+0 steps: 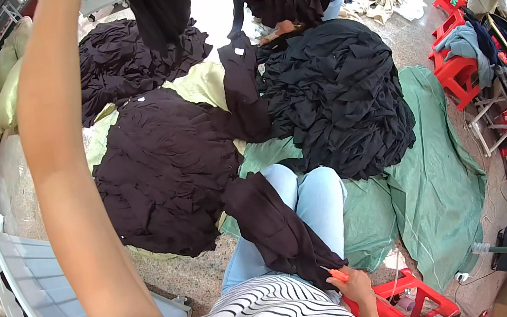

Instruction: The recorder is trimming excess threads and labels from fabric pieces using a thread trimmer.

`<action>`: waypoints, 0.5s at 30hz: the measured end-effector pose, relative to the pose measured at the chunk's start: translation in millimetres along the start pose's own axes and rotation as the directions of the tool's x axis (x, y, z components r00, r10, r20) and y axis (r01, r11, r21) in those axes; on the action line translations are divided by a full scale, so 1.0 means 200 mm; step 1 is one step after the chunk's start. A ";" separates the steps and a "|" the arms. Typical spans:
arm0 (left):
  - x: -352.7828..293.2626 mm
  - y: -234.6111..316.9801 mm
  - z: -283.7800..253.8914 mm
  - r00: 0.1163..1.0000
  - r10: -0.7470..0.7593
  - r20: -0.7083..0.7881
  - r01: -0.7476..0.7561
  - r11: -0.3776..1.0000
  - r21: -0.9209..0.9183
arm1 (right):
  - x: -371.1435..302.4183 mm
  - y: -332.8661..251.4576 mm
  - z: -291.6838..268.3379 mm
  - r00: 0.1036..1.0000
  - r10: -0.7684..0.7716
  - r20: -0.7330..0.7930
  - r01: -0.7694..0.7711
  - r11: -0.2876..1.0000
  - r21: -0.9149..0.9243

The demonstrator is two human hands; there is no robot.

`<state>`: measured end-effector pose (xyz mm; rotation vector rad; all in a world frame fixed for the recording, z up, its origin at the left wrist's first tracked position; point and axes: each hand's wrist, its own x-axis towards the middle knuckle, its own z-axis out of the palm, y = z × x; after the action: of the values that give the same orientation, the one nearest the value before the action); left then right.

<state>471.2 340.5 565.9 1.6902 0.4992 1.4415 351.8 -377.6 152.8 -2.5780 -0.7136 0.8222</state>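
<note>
Thread-trimming, I judge: a dark garment (270, 222) lies across the lap (320, 204), an orange-handled tool (337, 275) at its near end.
On my feed the right hand (356, 285) is closed round the tool; the left hand is beyond the top edge, so I cannot tell whether it is wide, narrow or gripping the dark cloth (157, 8) hanging there. The garment runs from the lap's far left edge to its near right edge. My next move, I'd say, calls for steadying that cloth with the left hand. The black pile (337, 99) sits toward the green sheet's (441, 215) far left corner. White labels (239, 51) are too small to read; the striped shirt (275, 294) bears small lettering, but I make out no brand.
</note>
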 end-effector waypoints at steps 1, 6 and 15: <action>-0.02 0.01 0.02 0.999 -0.037 -0.010 0.038 0.999 0.022 | -0.01 0.02 0.02 1.000 -0.001 -0.007 0.001 1.000 0.001; -0.05 -0.19 0.08 0.981 -0.193 -0.012 0.192 0.979 -0.068 | 0.00 -0.02 0.00 1.000 0.015 -0.008 -0.015 0.999 -0.042; -0.15 -1.19 0.13 0.944 -0.288 -0.160 0.288 0.957 -0.020 | 0.01 -0.03 -0.01 0.998 0.062 0.031 -0.061 0.998 -0.030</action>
<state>539.3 445.0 358.2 1.4394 0.8043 1.3656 352.9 -371.9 156.0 -2.6304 -0.6630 0.8800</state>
